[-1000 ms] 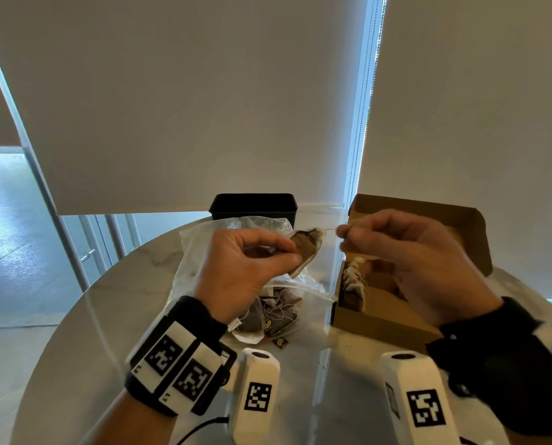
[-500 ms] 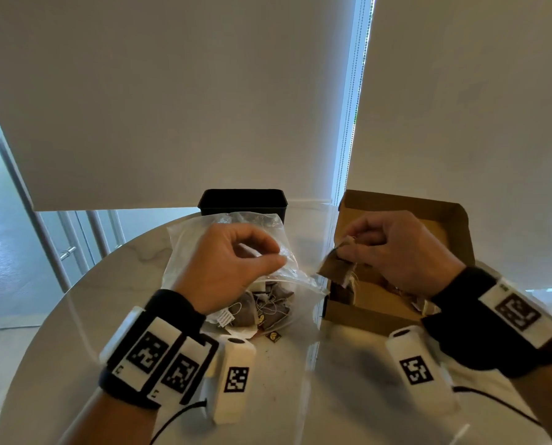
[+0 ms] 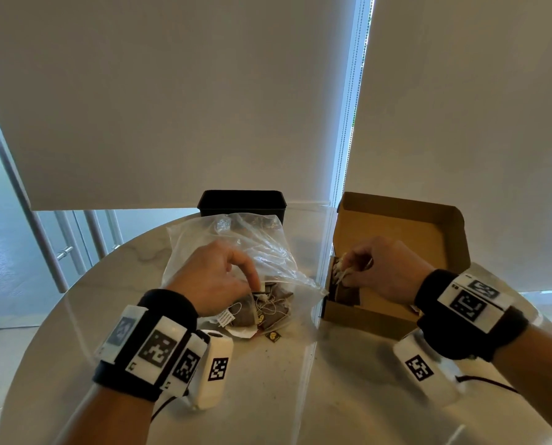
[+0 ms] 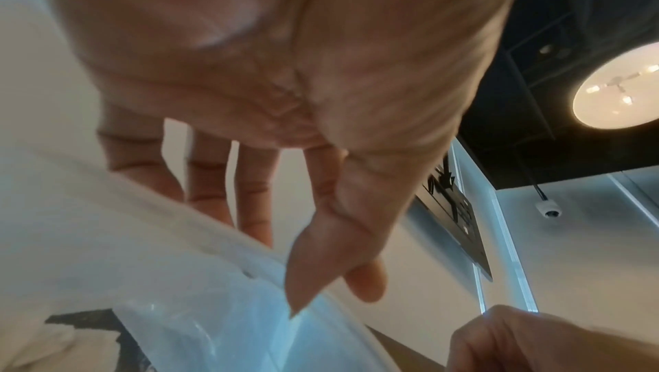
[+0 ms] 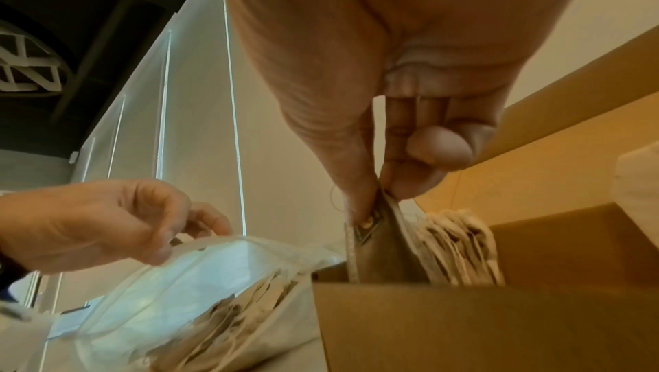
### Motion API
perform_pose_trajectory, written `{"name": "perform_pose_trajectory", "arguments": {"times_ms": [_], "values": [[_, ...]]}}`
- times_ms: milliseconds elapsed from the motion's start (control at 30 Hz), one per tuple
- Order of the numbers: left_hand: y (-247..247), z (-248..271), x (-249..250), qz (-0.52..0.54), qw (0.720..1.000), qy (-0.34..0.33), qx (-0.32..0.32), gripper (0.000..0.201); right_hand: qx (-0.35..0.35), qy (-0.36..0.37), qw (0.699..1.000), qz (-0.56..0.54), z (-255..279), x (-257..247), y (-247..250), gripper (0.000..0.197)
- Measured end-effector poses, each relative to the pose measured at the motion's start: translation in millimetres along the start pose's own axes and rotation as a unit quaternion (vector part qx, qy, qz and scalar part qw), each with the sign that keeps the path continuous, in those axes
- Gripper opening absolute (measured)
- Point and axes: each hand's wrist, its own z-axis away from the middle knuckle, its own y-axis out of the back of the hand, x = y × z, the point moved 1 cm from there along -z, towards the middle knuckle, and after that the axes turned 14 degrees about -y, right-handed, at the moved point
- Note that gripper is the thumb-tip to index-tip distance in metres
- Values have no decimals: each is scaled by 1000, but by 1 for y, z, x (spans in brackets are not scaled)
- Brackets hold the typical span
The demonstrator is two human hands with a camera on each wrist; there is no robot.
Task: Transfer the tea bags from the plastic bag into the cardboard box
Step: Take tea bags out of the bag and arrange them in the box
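Round pale marble-look table, white roller blinds behind, black bin at far edge. Right hand pinches a tea bag thumb-to-finger, bag upright, long axis vertical, lower end inside the cardboard box's near-left corner beside a row of standing tea bags. Left hand, fingers loosely curled, is at the plastic bag's mouth; what it pinches, can't tell.

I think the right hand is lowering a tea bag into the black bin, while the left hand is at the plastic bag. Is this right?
Not the black bin. The right hand pinches the tea bag and lowers it into the cardboard box, as the right wrist view shows. The left hand is at the plastic bag, as you say.
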Motion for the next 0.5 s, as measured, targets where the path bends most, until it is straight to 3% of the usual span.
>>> {"name": "perform_pose_trajectory", "arguments": {"times_ms": [267,500], "values": [[-1,-3,-5,-9,1000,-16,16,43,4,-24,996,88,-2,-1,-16,10],[-1,-7,-12,28,999,-11,34,44,-15,-28,995,99,0,-5,-13,11]]}}
